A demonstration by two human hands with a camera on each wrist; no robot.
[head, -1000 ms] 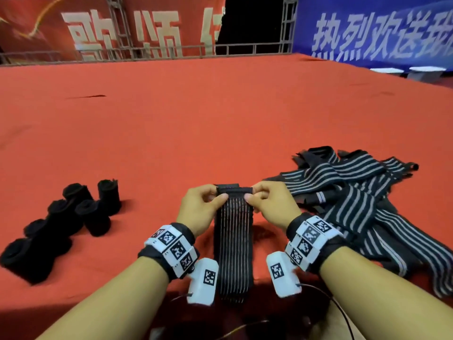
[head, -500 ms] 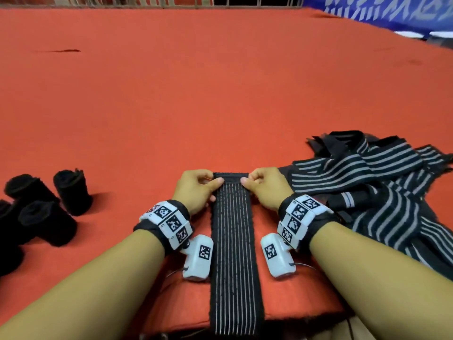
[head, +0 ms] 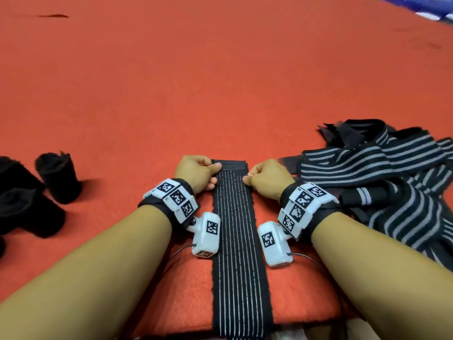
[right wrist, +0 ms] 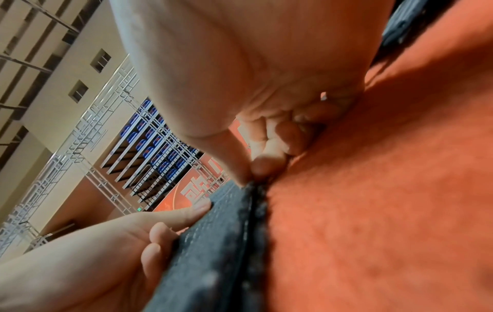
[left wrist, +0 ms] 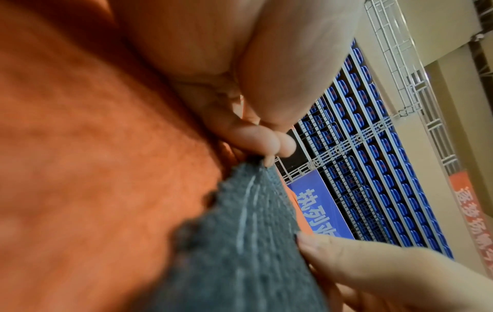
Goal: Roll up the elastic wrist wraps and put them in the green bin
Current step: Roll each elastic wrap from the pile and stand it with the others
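A striped wrap (head: 239,231) lies flat on the red counter (head: 220,82). The left hand (head: 196,171) and right hand (head: 268,177) pinch its far corners. Rolled wraps (head: 57,179) stand left of it; a loose pile (head: 382,177) lies right.

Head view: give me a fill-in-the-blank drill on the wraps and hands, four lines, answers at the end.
1. Both hands hold the far end of the flat wrap, the left hand at its ____ edge.
2. The right hand pinches the opposite, ____ edge.
3. The rolled wraps stand on the ____ side of the red cloth.
4. The loose pile has ____ stripes.

Missing words: left; right; left; grey
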